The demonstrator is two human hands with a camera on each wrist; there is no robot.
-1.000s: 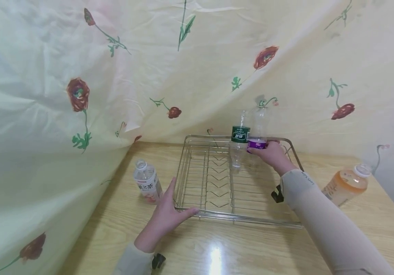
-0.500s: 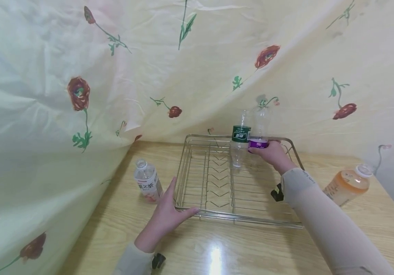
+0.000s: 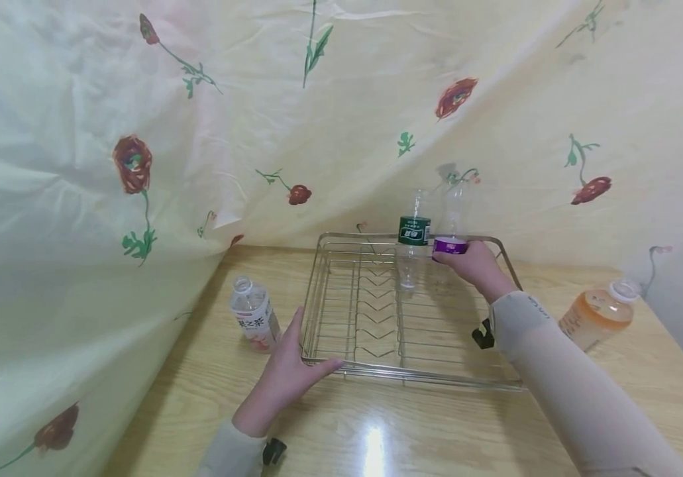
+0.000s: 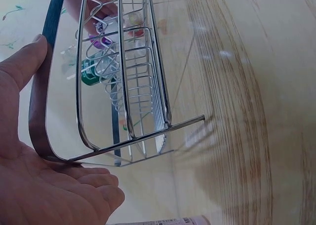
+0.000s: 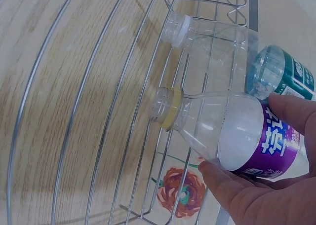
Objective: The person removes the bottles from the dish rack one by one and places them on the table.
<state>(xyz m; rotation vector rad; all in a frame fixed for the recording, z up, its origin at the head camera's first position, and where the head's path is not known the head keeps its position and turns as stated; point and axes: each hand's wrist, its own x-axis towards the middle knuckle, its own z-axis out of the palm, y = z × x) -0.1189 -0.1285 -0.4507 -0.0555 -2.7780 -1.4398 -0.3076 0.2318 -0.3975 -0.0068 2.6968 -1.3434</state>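
W/ our R hand (image 3: 477,264) we grip the purple-label btl (image 3: 450,246) neck-down, at back of wire rack (image 3: 413,375), L hand (image 3: 286,371) fingers spread at its near corner; best ease straight, w/o nudging green-label btl (image 3: 414,230).

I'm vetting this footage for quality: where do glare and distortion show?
Head: a white glare patch on the table, in front of the rack; left wrist: pale glints, and the table's grain bows; right wrist: the rack's wires curve, likely lens distortion.
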